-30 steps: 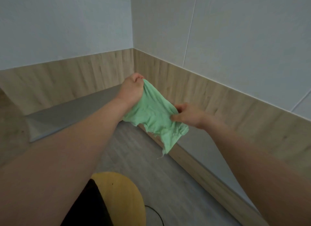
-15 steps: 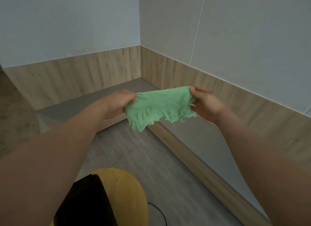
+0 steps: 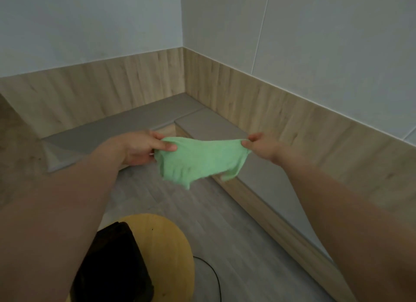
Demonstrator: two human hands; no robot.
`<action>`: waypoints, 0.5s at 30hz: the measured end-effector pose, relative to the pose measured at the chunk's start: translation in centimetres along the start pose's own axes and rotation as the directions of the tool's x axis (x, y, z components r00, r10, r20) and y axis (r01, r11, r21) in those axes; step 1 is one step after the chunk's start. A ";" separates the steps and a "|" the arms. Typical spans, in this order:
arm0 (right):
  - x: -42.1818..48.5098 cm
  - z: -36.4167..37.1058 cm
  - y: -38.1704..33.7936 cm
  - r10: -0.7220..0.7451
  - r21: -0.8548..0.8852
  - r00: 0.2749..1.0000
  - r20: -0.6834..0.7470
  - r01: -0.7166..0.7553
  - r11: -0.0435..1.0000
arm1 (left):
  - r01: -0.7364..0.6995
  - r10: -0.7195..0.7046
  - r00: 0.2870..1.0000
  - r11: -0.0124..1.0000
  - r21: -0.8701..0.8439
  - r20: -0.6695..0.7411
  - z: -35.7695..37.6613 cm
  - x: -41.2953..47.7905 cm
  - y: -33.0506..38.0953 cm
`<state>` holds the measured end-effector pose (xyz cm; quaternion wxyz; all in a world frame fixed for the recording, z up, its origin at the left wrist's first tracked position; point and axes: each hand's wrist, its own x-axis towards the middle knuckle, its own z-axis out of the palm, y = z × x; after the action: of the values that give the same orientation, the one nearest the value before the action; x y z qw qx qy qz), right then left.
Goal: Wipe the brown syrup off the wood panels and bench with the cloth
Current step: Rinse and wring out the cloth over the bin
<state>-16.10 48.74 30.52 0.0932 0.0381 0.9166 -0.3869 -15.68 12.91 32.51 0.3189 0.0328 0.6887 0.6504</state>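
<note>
Overhead, one green cloth (image 3: 200,161) between two hands' grips.

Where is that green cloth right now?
In the head view the green cloth hangs mid-frame, pinched between the left hand and right hand, in the air before the corner bench.

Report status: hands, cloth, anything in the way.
Left hand and right hand each pinch one end of green cloth. Cloth held spread in air, off the bench. Nothing in the way.

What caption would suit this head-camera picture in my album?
The left hand and right hand hold a green cloth spread between them, facing the grey corner bench and wood panels.
</note>
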 end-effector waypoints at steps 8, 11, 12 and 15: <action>0.4 0.3 -0.3 -0.005 0.589 1.000 0.008 0.000 0.808 | -0.171 0.098 0.960 0.947 -0.270 -0.264 1.9 1.4 0.0; 0.5 0.8 -0.3 0.086 0.483 0.996 0.018 -0.084 0.872 | -0.141 0.070 0.910 0.979 -0.147 -0.409 2.2 2.3 -0.4; 0.5 1.2 -0.4 0.113 0.480 0.994 0.014 -0.106 0.871 | -0.119 0.049 0.902 0.983 -0.138 -0.428 2.5 2.7 -0.6; 0.4 3.0 -1.5 0.147 0.448 0.989 0.009 -0.136 0.883 | -0.055 -0.016 0.899 0.987 -0.148 -0.437 3.9 3.7 -1.2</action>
<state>-16.32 45.56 29.47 0.0985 0.1301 0.7988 -0.5790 -16.31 17.82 30.16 0.1515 -0.1319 0.6889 0.6965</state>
